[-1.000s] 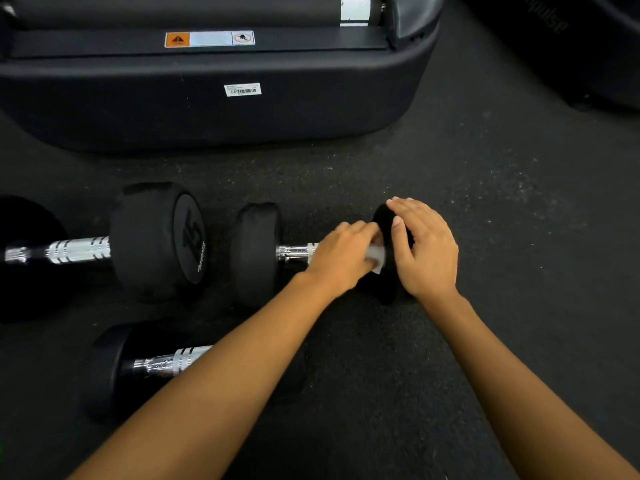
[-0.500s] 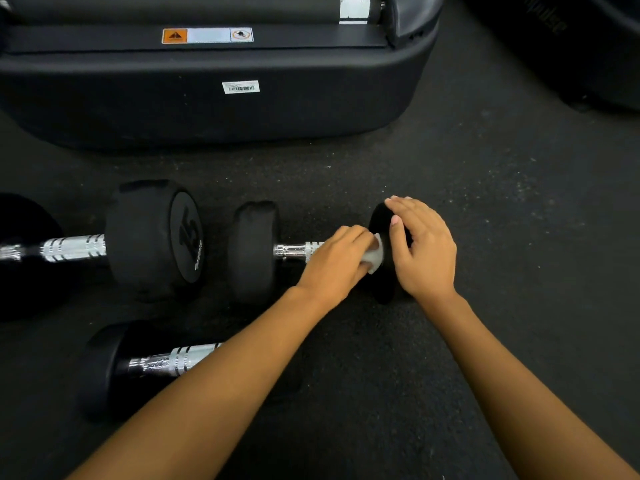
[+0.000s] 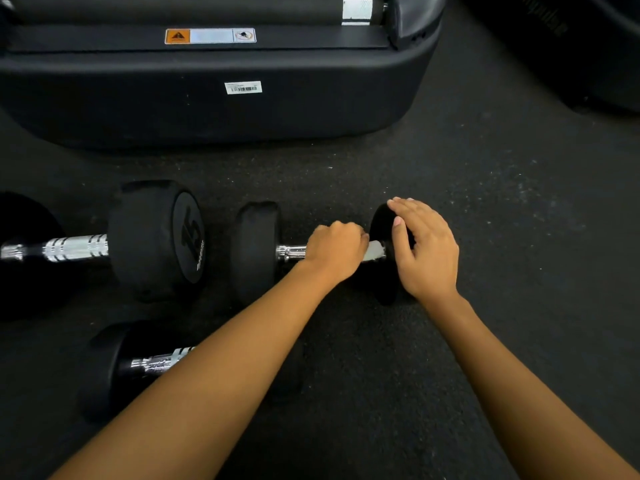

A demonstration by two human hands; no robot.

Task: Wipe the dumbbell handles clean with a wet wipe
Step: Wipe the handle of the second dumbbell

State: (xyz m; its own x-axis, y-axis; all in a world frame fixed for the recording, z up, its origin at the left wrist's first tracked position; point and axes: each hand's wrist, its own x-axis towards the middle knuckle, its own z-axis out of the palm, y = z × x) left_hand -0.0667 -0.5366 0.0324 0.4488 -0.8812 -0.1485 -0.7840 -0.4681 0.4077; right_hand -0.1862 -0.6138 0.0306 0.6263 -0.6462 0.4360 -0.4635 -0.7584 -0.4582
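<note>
A small black dumbbell lies on the floor, its left head in plain sight and a short piece of chrome handle showing. My left hand is curled round the handle with a white wet wipe wrapped under its fingers. My right hand rests over the dumbbell's right head, fingers fairly straight across the top and thumb down its inner face. Most of the handle is hidden by my left hand.
A bigger dumbbell marked 15 lies to the left, with a chrome handle. Another dumbbell lies near me, partly under my left forearm. A black machine base runs across the back. Dark rubber floor lies to the right.
My left hand has curled tighter and turned over the handle, covering more of the wipe. My right hand has stayed on the right head.
</note>
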